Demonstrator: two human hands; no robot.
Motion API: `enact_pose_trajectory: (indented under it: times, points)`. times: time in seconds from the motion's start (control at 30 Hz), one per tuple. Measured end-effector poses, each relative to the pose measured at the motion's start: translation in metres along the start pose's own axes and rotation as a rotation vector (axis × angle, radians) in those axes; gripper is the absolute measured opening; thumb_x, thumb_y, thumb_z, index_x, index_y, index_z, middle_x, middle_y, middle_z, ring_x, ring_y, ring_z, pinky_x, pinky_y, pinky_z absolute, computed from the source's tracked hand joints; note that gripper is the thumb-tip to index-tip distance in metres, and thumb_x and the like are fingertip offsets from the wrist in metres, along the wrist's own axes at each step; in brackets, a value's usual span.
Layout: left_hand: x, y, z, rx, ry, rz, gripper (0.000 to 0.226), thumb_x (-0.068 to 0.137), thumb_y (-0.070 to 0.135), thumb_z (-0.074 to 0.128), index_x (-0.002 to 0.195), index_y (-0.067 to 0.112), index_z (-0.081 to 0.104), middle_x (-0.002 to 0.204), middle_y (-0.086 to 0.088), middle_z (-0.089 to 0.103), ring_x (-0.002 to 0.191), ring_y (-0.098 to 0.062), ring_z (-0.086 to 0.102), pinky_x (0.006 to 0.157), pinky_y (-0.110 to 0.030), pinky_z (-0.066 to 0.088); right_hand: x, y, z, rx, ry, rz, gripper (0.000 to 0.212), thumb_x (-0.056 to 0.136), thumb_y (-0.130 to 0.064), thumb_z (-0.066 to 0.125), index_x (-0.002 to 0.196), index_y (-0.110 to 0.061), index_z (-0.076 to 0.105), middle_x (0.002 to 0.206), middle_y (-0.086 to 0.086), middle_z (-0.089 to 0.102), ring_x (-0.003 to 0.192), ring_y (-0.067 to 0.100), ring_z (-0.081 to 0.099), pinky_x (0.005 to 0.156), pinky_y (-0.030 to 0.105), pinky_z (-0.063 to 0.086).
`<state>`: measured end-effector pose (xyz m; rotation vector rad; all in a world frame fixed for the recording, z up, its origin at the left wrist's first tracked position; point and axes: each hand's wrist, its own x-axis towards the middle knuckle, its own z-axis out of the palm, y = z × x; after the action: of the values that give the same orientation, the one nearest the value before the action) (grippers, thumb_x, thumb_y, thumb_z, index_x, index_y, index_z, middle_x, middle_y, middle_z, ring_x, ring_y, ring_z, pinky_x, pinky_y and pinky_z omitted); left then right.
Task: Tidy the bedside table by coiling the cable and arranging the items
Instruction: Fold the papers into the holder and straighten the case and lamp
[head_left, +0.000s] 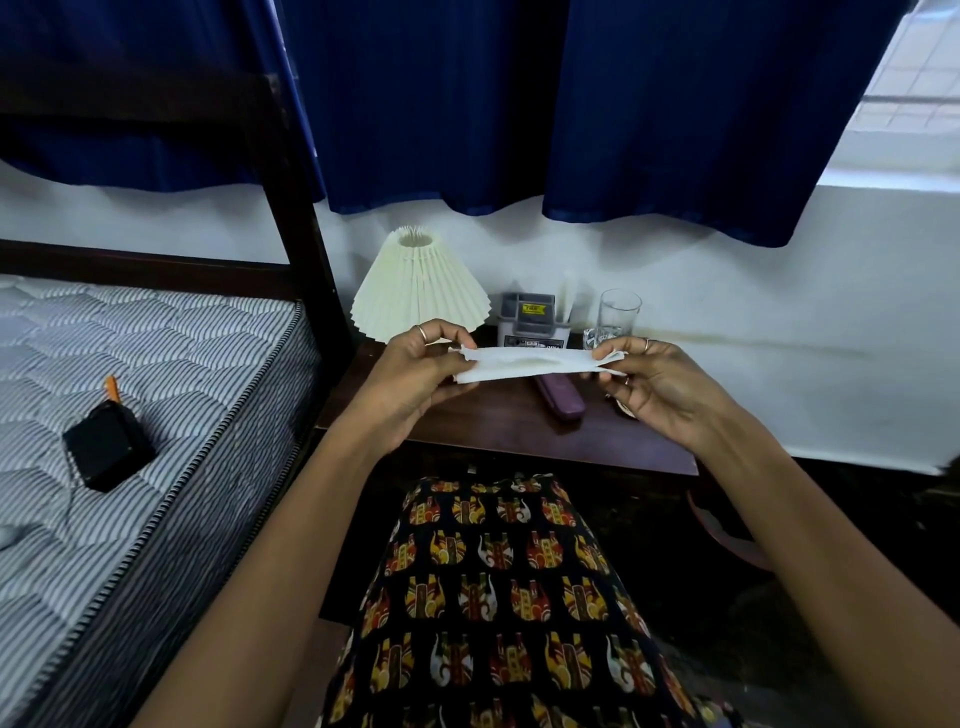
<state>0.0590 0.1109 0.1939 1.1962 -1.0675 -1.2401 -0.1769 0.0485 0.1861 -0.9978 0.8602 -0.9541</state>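
Both hands hold a white folded tissue stretched flat above the dark wooden bedside table. My left hand pinches its left end and my right hand pinches its right end. On the table stand a cream pleated lamp, a grey organiser box with a yellow label, and a clear glass. A purple case lies on the table under the tissue. No cable shows in this view.
A striped mattress lies to the left, with a black device and an orange pen tip on it. A dark bed post rises beside the table. Blue curtains hang over the white wall.
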Motion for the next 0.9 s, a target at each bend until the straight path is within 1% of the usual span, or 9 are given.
enact_pose_trajectory:
  times: [0.13, 0.2, 0.27, 0.4, 0.5, 0.63, 0.77, 0.83, 0.9]
  points:
    - [0.001, -0.002, -0.001, 0.072, 0.014, 0.004, 0.027, 0.083, -0.011, 0.057, 0.077, 0.015, 0.062, 0.103, -0.017, 0.057, 0.089, -0.022, 0.055, 0.063, -0.021, 0.051, -0.002, -0.005, 0.0, -0.038, 0.024, -0.005, 0.032, 0.085, 0.018, 0.045, 0.068, -0.002, 0.063, 0.069, 0.005, 0.068, 0.057, 0.006, 0.065, 0.055, 0.012, 0.053]
    - [0.002, -0.003, -0.001, 0.083, 0.018, -0.001, 0.027, 0.082, -0.011, 0.058, 0.078, 0.016, 0.063, 0.101, -0.016, 0.055, 0.085, -0.021, 0.052, 0.06, -0.021, 0.048, -0.001, -0.007, 0.0, -0.048, 0.033, -0.006, 0.029, 0.085, 0.018, 0.045, 0.07, -0.001, 0.062, 0.076, 0.007, 0.066, 0.058, 0.006, 0.064, 0.055, 0.013, 0.053]
    - [0.003, -0.004, -0.001, 0.054, 0.022, -0.011, 0.024, 0.082, -0.008, 0.062, 0.084, 0.016, 0.064, 0.097, -0.014, 0.052, 0.08, -0.019, 0.051, 0.057, -0.018, 0.048, -0.001, -0.009, -0.001, -0.044, 0.041, -0.002, 0.028, 0.085, 0.017, 0.046, 0.071, 0.0, 0.062, 0.08, 0.009, 0.064, 0.059, 0.006, 0.063, 0.055, 0.013, 0.053]
    - [0.007, -0.003, 0.001, -0.039, 0.043, -0.057, 0.024, 0.081, -0.002, 0.066, 0.099, 0.013, 0.067, 0.1, -0.012, 0.053, 0.088, -0.02, 0.055, 0.061, -0.018, 0.052, 0.0, -0.018, 0.001, -0.041, 0.033, -0.006, 0.025, 0.086, 0.018, 0.044, 0.074, 0.001, 0.059, 0.083, 0.009, 0.061, 0.058, 0.005, 0.062, 0.056, 0.013, 0.053]
    - [0.008, -0.001, 0.007, -0.063, 0.023, -0.057, 0.014, 0.086, 0.0, 0.061, 0.095, 0.009, 0.066, 0.099, -0.007, 0.062, 0.089, -0.015, 0.059, 0.067, -0.019, 0.053, 0.003, -0.024, 0.003, -0.044, 0.037, -0.023, 0.027, 0.087, 0.017, 0.042, 0.073, 0.001, 0.059, 0.086, 0.009, 0.062, 0.067, 0.009, 0.062, 0.057, 0.013, 0.054]
    - [0.011, 0.0, 0.011, -0.166, 0.001, -0.052, 0.024, 0.088, -0.007, 0.051, 0.079, 0.013, 0.06, 0.103, -0.01, 0.061, 0.095, -0.024, 0.064, 0.078, -0.028, 0.058, 0.008, -0.028, 0.004, -0.029, 0.051, -0.033, 0.03, 0.086, 0.017, 0.043, 0.069, 0.001, 0.061, 0.079, 0.009, 0.063, 0.063, 0.009, 0.062, 0.058, 0.014, 0.055]
    - [0.013, -0.002, 0.012, -0.173, -0.059, -0.071, 0.028, 0.092, -0.007, 0.042, 0.075, 0.009, 0.058, 0.094, -0.017, 0.069, 0.08, -0.025, 0.072, 0.068, -0.021, 0.058, 0.01, -0.031, 0.004, 0.004, 0.081, -0.029, 0.037, 0.085, 0.015, 0.044, 0.059, 0.0, 0.066, 0.074, 0.008, 0.068, 0.062, 0.011, 0.063, 0.056, 0.016, 0.055]
    - [0.016, -0.004, 0.012, -0.21, -0.05, -0.091, 0.026, 0.091, -0.006, 0.043, 0.076, 0.006, 0.06, 0.097, -0.019, 0.068, 0.082, -0.025, 0.071, 0.068, -0.02, 0.057, 0.012, -0.031, 0.004, 0.07, 0.109, 0.001, 0.031, 0.086, 0.009, 0.043, 0.066, 0.001, 0.064, 0.076, 0.009, 0.069, 0.063, 0.012, 0.061, 0.054, 0.017, 0.055]
    - [0.021, -0.008, 0.013, -0.294, -0.032, -0.115, 0.018, 0.091, 0.001, 0.045, 0.082, 0.003, 0.061, 0.1, -0.015, 0.066, 0.088, -0.025, 0.069, 0.069, -0.021, 0.057, 0.014, -0.03, 0.002, 0.181, 0.111, 0.047, 0.019, 0.088, -0.004, 0.045, 0.079, -0.002, 0.061, 0.077, 0.007, 0.068, 0.057, 0.01, 0.06, 0.053, 0.02, 0.055]
